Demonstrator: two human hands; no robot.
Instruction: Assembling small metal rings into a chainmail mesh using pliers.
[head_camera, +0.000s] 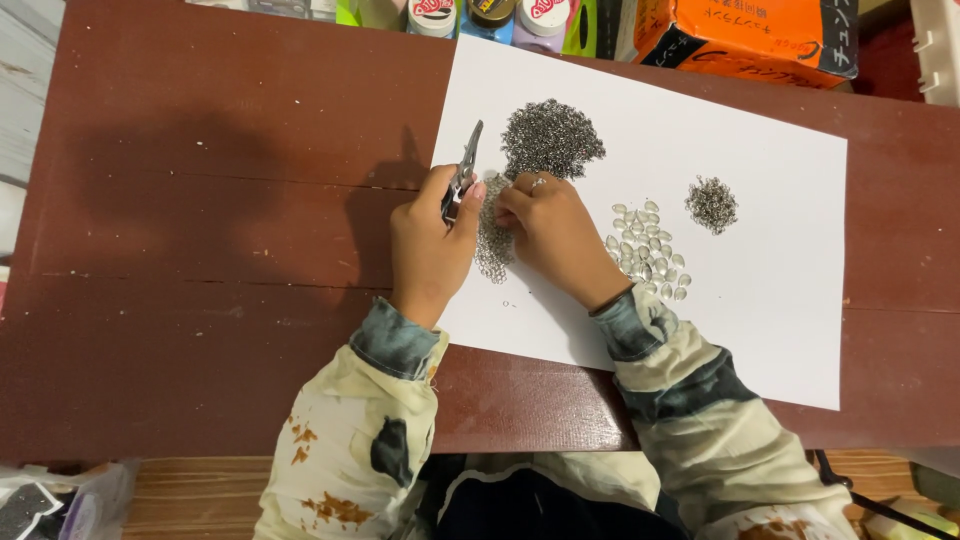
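On a dark red surface lies a white sheet of paper. The left hand is closed around small pliers, whose tips point up and away over the paper's left edge. The right hand rests just beside it, fingers curled down onto a patch of linked metal rings lying on the paper between both hands. Above them sits a big heap of dark rings; to the right lie clear drop-shaped beads and a small ring pile. An orange box stands at the far edge.
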